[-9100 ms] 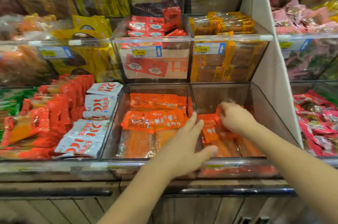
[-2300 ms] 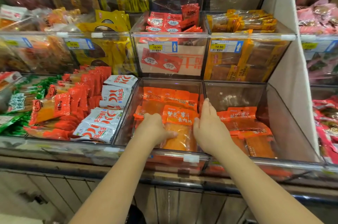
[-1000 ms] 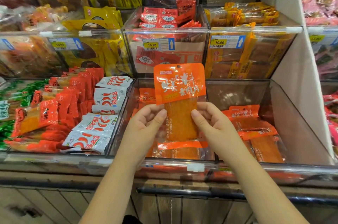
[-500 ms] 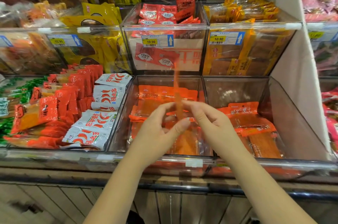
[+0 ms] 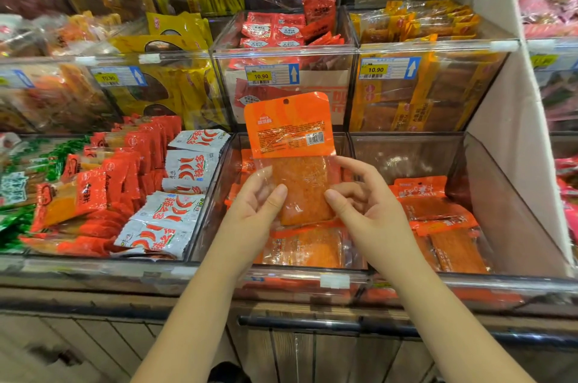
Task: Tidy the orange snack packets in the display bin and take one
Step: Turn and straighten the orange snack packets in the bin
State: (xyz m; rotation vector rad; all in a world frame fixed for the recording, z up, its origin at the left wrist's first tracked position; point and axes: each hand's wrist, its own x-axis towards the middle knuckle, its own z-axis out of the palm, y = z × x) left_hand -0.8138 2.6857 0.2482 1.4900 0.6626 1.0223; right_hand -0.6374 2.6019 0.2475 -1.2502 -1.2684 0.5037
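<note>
I hold one orange snack packet [image 5: 292, 145] upright above the clear display bin [image 5: 281, 278], its printed back side with a barcode facing me. My left hand [image 5: 255, 213] pinches its lower left edge between thumb and fingers. My right hand [image 5: 366, 204] pinches the lower right edge. Below, more orange packets [image 5: 308, 246] lie flat in the bin. The neighbouring bin on the right holds another pile of orange packets [image 5: 438, 213].
Red and white chilli packets [image 5: 175, 204] fill the bin to the left. Higher bins with red packets [image 5: 278, 29] and yellow-orange packets [image 5: 419, 22] stand behind, with price tags [image 5: 272, 74]. A white divider panel [image 5: 506, 107] rises on the right. A wooden counter front lies below.
The packet was lifted out of the bin, then turned over between both hands; its back side now faces me instead of the front.
</note>
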